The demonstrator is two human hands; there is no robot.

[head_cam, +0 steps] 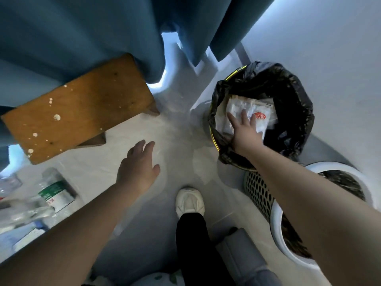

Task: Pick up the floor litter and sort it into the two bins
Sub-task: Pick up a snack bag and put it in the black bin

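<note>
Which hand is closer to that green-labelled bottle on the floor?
Left. The left hand hovers over the floor, right of the bottle; the right hand is across at the black-lined bin, touching a clear wrapper.

Floor (pixel 175 131) bears wooden stool (pixel 82 108), lined bin (pixel 294 93), white bin (pixel 277 226), perhaps bottles (pixel 55 193).

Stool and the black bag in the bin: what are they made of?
The stool looks like wood: dull orange-brown with faint grain, splashed with white specks. The bag looks like thin plastic: black, shiny and crinkled all over.
</note>
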